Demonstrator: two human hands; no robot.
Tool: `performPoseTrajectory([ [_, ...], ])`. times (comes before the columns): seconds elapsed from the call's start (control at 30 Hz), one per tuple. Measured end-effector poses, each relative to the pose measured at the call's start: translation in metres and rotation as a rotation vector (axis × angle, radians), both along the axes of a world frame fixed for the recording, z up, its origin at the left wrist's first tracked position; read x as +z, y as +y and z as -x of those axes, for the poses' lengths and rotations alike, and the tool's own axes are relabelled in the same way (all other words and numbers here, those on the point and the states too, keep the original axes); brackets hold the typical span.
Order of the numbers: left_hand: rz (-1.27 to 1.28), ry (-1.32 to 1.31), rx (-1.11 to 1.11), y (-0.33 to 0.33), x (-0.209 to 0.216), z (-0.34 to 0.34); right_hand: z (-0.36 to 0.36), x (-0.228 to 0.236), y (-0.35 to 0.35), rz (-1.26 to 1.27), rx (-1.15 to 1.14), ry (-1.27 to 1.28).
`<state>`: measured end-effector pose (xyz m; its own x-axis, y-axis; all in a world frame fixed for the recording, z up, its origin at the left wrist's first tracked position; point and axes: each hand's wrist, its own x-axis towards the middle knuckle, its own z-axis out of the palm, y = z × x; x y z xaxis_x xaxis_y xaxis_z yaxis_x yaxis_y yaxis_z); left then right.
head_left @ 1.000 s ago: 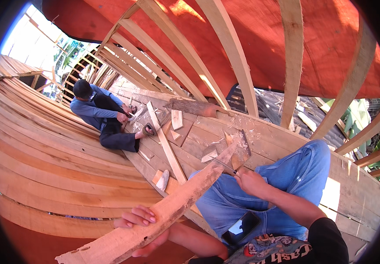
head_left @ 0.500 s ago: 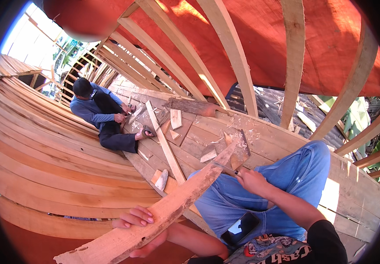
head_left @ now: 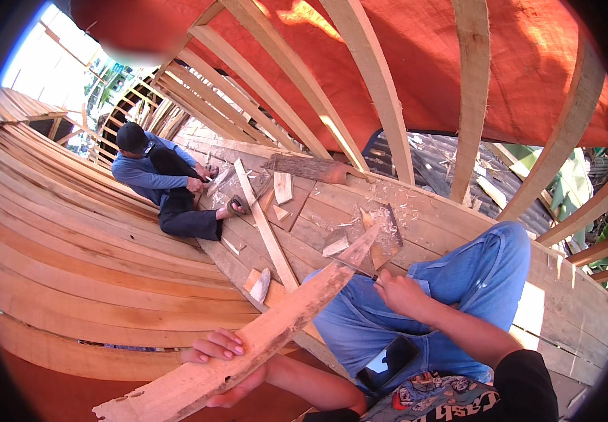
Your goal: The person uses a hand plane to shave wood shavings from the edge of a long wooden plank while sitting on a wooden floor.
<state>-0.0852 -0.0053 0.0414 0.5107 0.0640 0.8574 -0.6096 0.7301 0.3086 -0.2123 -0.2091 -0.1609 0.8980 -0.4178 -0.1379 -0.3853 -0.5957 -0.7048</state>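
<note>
A long, tapered wooden plank (head_left: 276,325) with a rough, bark-edged side slants across in front of me, its narrow tip pointing away over a wood block. Near its wide lower end, my left hand (head_left: 218,346) is wrapped round it, fingers on top and thumb side beneath. My right hand (head_left: 399,292) is closed round the dark handle of a knife (head_left: 352,265), above my jeans. The thin blade lies against the plank close to its narrow end. Under that tip sits the wood block (head_left: 388,243), strewn with shavings.
Another person (head_left: 156,176) sits on the plank floor at the far left, hands at some work. A long batten (head_left: 265,228), wood offcuts (head_left: 283,188) and a bark-covered piece (head_left: 307,169) lie between us. A phone (head_left: 389,362) rests on my lap. Curved ribs (head_left: 469,91) rise at the right.
My right hand and the knife have shifted slightly left and toward me along the plank. The plank's near end has moved a little right. The other person's hands have moved slightly.
</note>
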Motion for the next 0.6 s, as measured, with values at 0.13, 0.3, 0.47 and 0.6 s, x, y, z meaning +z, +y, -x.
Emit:
performPoseTrajectory([
  [0.13,0.013,-0.022,-0.018,-0.004,0.004,0.0,0.003,0.002,0.001,-0.023,-0.005,0.003],
  [0.3,0.035,0.05,0.057,-0.008,0.001,0.004,0.001,-0.007,-0.006,0.01,0.014,0.013],
  [0.47,0.025,0.022,0.05,-0.003,0.005,0.005,0.0,0.013,0.008,0.001,0.035,-0.038],
  [0.6,0.032,0.042,0.057,-0.011,0.003,0.006,-0.001,-0.018,-0.004,0.033,-0.008,-0.04],
])
